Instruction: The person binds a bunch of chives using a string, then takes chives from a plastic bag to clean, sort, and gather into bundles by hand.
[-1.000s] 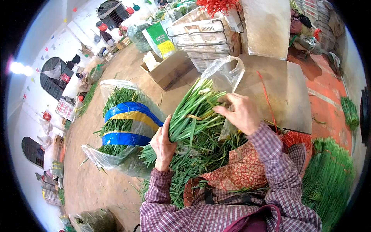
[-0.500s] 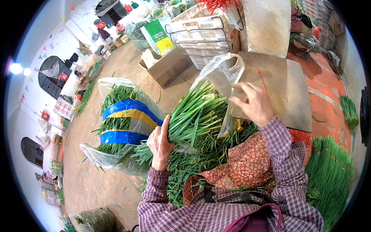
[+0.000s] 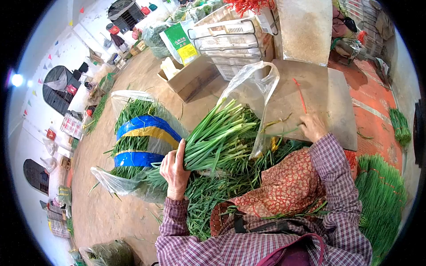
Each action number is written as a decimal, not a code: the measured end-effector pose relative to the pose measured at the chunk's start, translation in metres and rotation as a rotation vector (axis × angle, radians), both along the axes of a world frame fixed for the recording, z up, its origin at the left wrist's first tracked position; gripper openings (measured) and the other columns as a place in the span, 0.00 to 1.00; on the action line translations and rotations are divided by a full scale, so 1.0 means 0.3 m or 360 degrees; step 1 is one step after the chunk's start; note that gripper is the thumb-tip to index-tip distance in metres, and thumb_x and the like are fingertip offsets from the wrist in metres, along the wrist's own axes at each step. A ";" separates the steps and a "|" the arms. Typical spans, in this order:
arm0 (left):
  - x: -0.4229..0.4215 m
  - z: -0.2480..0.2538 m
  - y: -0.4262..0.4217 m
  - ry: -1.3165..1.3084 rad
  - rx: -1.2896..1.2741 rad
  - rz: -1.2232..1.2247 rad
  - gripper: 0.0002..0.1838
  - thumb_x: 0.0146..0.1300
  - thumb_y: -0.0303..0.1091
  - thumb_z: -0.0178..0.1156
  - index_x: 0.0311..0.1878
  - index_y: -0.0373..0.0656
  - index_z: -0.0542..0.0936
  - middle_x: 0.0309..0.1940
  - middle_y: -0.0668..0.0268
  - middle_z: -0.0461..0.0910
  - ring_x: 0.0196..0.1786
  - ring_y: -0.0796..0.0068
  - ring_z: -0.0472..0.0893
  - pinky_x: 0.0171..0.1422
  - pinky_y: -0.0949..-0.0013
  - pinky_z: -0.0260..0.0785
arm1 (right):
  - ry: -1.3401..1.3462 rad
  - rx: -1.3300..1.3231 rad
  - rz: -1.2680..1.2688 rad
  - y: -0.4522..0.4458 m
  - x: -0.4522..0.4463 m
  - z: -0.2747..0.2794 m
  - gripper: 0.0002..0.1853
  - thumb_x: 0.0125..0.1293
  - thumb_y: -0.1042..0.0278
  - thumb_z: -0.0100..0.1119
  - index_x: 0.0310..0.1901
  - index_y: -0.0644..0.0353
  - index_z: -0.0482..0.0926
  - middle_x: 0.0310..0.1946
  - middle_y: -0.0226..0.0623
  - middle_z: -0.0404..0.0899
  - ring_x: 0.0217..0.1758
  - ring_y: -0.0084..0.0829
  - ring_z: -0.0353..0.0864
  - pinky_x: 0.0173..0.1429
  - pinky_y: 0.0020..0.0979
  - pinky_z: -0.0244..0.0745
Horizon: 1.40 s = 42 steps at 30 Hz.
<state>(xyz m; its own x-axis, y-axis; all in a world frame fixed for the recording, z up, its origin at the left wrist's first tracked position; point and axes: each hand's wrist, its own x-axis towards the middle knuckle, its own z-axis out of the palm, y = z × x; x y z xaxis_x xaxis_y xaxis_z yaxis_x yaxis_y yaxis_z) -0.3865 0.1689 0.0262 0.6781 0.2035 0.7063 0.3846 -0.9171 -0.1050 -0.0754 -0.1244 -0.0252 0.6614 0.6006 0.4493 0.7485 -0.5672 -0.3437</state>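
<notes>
A bunch of long green stalks with pale ends [image 3: 222, 137] lies in the grip of my left hand [image 3: 175, 170], its fingers wrapped round the leafy part. My right hand [image 3: 313, 127] is over the brown board [image 3: 335, 106], fingers bent around a thin green stalk that trails to the left. Just above its fingers lies a red tie [image 3: 300, 95] on the board. Loose green leaves [image 3: 208, 199] fill the space below the bunch, and a clear plastic bag [image 3: 257, 80] stands open behind it.
On the left, a bag of greens [image 3: 137, 144] is wrapped in blue and yellow tape. Beyond are a cardboard box [image 3: 195, 82], white crates [image 3: 230, 40] and an upright panel [image 3: 306, 31]. Tall green bundles [image 3: 379, 199] are at the right.
My right hand has moved right and down from the bunch's pale ends to the board, with a thin stalk. My left hand and the bunch have shifted slightly left.
</notes>
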 end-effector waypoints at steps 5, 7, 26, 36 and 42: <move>0.013 0.021 -0.022 0.0007 0.0008 -0.0080 0.37 0.41 0.28 0.66 0.62 0.51 0.74 0.32 0.65 0.75 0.34 0.65 0.76 0.40 0.64 0.70 | 0.0537 0.0488 0.0374 0.110 -0.124 0.228 0.16 0.62 0.55 0.60 0.41 0.62 0.80 0.38 0.40 0.81 0.37 0.36 0.81 0.43 0.34 0.75; 0.015 0.022 -0.026 0.0008 0.0025 -0.0102 0.37 0.41 0.27 0.66 0.62 0.51 0.74 0.32 0.65 0.75 0.34 0.65 0.76 0.40 0.64 0.70 | 0.0763 0.0644 0.0549 0.175 -0.132 0.214 0.24 0.62 0.47 0.60 0.42 0.64 0.79 0.37 0.42 0.81 0.37 0.34 0.81 0.44 0.32 0.76; 0.048 -0.019 -0.050 0.0004 -0.0053 -0.0204 0.39 0.39 0.27 0.67 0.62 0.49 0.73 0.30 0.65 0.74 0.33 0.65 0.76 0.38 0.64 0.69 | 0.1519 0.0956 0.0817 0.274 -0.208 0.148 0.18 0.61 0.56 0.63 0.40 0.65 0.81 0.35 0.37 0.80 0.38 0.30 0.79 0.46 0.33 0.72; 0.039 -0.055 -0.064 -0.0181 -0.1172 -0.0303 0.34 0.43 0.21 0.68 0.59 0.40 0.73 0.43 0.59 0.82 0.42 0.69 0.82 0.49 0.71 0.74 | 0.2147 0.2166 0.0569 0.099 -0.026 0.110 0.14 0.64 0.62 0.58 0.47 0.61 0.76 0.37 0.36 0.81 0.38 0.29 0.82 0.44 0.35 0.82; 0.008 -0.084 0.002 0.0016 -0.2772 -0.0529 0.17 0.41 0.16 0.63 0.39 0.34 0.80 0.32 0.63 0.82 0.31 0.73 0.81 0.35 0.71 0.74 | 0.1350 0.1518 0.0019 -0.087 0.103 0.014 0.11 0.63 0.62 0.59 0.37 0.62 0.77 0.32 0.38 0.81 0.36 0.27 0.81 0.38 0.31 0.80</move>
<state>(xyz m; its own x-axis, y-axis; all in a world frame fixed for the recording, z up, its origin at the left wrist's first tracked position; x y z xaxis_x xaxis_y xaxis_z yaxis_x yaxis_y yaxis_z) -0.3842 0.1695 0.0010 0.8456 0.5087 -0.1617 0.1819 0.0100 0.9833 -0.0444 -0.1507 -0.0209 0.9483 0.2824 0.1450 0.0986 0.1722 -0.9801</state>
